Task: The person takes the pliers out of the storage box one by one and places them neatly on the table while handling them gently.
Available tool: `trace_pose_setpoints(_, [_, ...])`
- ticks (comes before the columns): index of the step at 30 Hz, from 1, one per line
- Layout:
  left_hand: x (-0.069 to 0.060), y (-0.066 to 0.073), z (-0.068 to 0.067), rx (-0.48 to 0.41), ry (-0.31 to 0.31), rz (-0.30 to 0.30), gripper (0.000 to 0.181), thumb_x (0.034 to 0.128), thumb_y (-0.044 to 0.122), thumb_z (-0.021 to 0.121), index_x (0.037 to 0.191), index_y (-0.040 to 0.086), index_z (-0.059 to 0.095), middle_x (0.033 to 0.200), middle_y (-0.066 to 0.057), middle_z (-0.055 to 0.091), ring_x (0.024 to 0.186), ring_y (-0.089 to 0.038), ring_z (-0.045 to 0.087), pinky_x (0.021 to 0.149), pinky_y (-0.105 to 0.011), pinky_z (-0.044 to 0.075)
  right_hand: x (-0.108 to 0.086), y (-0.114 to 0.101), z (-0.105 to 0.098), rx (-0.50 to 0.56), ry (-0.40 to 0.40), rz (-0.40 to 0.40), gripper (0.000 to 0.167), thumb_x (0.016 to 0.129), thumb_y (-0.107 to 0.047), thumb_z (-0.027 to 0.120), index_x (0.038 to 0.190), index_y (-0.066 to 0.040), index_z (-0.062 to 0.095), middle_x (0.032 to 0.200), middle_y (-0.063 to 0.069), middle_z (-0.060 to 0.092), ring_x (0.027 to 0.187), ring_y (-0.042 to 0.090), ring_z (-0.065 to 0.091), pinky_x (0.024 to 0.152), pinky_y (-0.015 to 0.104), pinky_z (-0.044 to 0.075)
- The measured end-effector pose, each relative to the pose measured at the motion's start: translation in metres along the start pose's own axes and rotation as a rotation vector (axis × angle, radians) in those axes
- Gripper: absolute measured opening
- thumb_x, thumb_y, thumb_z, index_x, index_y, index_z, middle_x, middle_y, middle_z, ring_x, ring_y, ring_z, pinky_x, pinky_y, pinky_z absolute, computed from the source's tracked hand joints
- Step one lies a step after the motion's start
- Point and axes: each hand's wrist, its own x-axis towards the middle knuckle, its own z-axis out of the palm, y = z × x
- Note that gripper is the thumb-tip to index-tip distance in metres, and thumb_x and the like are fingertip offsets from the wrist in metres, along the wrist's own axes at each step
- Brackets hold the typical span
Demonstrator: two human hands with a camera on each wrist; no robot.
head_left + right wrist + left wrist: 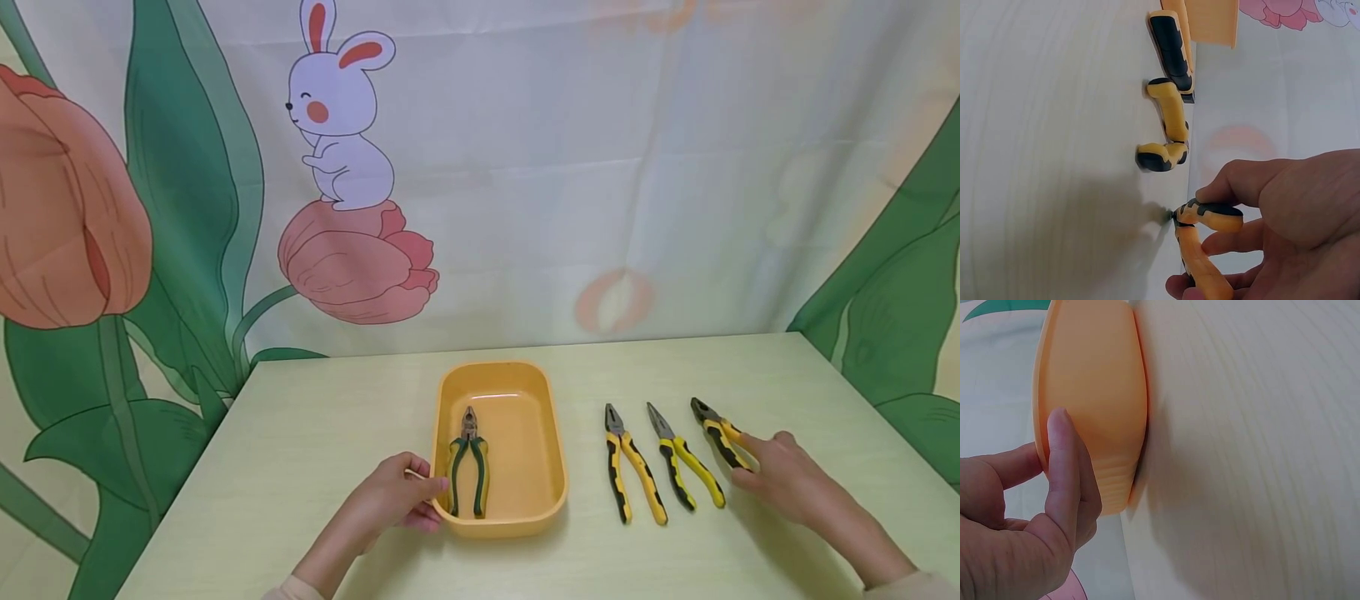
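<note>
Lower right, our right hand [795,477] pinched V-shaped yellow-black metal pliers [717,428], seemingly needing a lift next; our left hand [395,493] pinched a rectangular yellow plastic tray [527,458].

Left hand [392,493]: tray [525,467]; right hand [795,479]: pliers [707,414]

No text, label, brand, number or sign can be read.
</note>
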Motion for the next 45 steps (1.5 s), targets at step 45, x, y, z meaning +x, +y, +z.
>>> trace_pose_setpoints(45, [0.003, -0.002, -0.001, 0.001, -0.004, 0.002, 0.025, 0.0997, 0.010, 0.069, 0.111, -0.003, 0.051, 0.085, -0.016, 0.064, 0.062, -0.019, 0.066, 0.060, -0.030, 0.062, 0.001, 0.005, 0.027, -0.035, 0.049, 0.128, 0.065, 0.093, -0.020, 0.069, 0.142, 0.016, 0.045, 0.102, 0.029, 0.054, 0.084, 0.033, 0.049, 0.063, 0.040, 0.046])
